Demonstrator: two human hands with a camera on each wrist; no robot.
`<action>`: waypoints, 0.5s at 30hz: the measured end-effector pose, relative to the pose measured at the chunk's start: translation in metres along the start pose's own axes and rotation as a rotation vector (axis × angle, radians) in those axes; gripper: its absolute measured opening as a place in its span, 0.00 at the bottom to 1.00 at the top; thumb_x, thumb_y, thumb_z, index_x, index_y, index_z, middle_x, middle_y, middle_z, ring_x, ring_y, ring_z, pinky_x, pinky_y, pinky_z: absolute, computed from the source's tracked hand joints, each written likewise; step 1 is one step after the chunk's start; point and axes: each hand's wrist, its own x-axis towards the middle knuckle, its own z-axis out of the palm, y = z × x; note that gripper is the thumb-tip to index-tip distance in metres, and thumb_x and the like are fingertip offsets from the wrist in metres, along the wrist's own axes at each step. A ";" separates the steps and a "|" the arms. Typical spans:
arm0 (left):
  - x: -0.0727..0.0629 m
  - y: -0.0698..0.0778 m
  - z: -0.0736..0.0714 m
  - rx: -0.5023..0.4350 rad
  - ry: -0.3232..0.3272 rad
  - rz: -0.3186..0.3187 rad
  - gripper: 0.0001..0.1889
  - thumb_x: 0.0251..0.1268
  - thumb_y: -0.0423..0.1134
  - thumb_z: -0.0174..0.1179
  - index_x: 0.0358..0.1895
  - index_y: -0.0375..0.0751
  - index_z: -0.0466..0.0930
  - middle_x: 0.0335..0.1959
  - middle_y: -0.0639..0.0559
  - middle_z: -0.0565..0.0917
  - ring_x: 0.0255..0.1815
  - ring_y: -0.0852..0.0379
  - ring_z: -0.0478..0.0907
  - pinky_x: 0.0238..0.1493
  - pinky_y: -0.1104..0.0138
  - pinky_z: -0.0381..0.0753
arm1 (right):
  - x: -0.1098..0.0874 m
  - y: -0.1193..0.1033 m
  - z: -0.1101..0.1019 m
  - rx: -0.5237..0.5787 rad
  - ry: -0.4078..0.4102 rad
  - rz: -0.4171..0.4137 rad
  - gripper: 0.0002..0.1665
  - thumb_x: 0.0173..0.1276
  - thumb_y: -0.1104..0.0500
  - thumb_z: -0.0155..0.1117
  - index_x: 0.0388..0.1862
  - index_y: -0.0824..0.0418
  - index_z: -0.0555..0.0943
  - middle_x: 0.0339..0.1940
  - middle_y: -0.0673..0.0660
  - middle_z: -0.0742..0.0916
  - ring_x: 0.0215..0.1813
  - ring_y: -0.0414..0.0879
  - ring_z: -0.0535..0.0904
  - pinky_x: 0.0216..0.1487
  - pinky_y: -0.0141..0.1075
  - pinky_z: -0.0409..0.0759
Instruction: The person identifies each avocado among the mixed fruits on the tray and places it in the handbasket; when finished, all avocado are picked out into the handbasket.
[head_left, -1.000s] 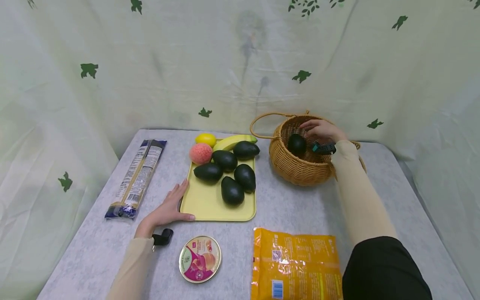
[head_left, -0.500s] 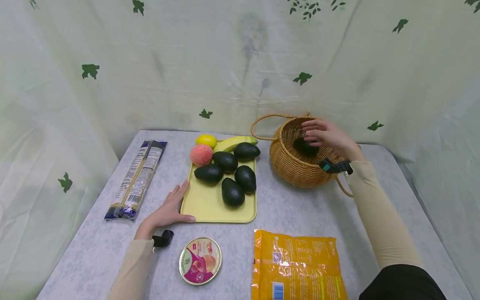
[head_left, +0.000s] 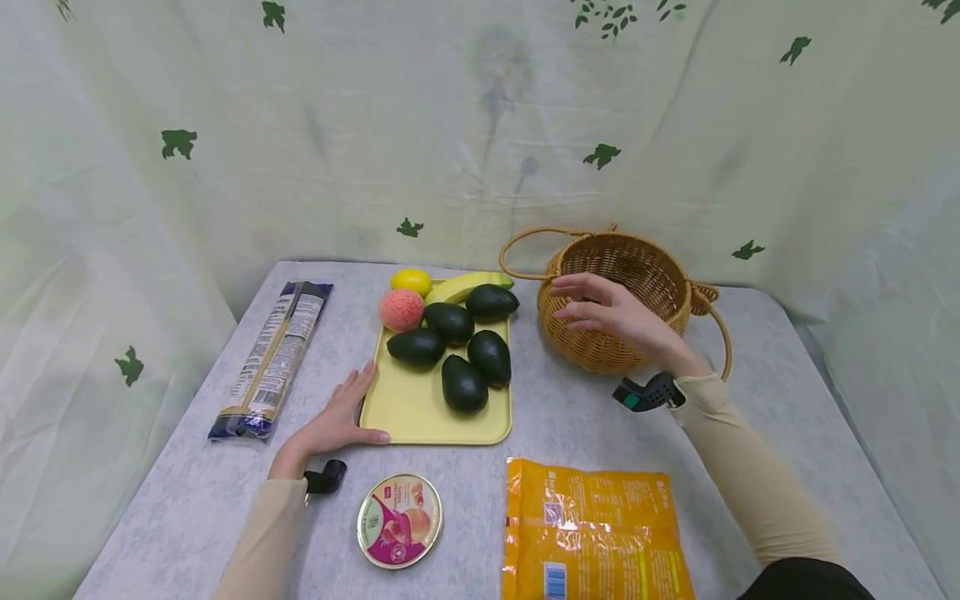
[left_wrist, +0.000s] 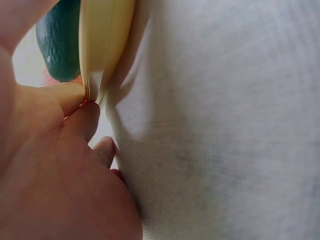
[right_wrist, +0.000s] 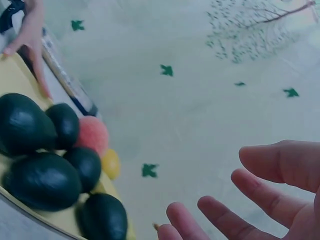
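My left hand (head_left: 337, 417) rests at the near left corner of a yellow tray (head_left: 405, 408), fingers spread along its left side and thumb along the near edge. Several dark green avocados (head_left: 464, 384) lie on the tray, with a pink, rough-skinned round fruit (head_left: 401, 310), a lemon (head_left: 411, 281) and a banana (head_left: 456, 288) at its far end. Nothing is in my right hand (head_left: 618, 317), which hovers before the wicker basket (head_left: 581, 354) with fingers apart, pointing toward the tray. The hand overlaps the basket's front; the avocado inside is hidden. The right wrist view shows the fingers (right_wrist: 270, 197) loosely bent.
A long printed packet (head_left: 273, 358) lies left of the tray. Nearer me are a round tin (head_left: 401, 521) and an orange bag (head_left: 600, 533). A pale curtain (head_left: 337, 125) with green leaf shapes hangs behind the table. The basket's handle (head_left: 517, 246) loops out toward the tray.
My right hand has come out of the basket, leaving an avocado in it, and moved left and nearer me. My left hand has stayed at the tray's corner.
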 end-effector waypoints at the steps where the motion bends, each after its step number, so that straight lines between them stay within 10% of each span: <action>1: 0.000 0.000 0.000 -0.003 0.000 -0.004 0.62 0.47 0.50 0.74 0.76 0.32 0.37 0.77 0.37 0.38 0.74 0.34 0.28 0.70 0.42 0.30 | 0.001 0.002 0.005 -0.005 -0.013 -0.003 0.29 0.73 0.58 0.57 0.70 0.64 0.64 0.68 0.62 0.70 0.62 0.61 0.72 0.60 0.50 0.73; 15: -0.001 0.000 0.000 -0.004 -0.002 -0.007 0.62 0.48 0.51 0.74 0.76 0.33 0.36 0.77 0.37 0.39 0.74 0.35 0.28 0.69 0.42 0.29 | 0.023 0.043 0.058 -0.072 -0.145 -0.003 0.29 0.71 0.64 0.57 0.69 0.65 0.65 0.70 0.64 0.68 0.64 0.61 0.69 0.61 0.48 0.72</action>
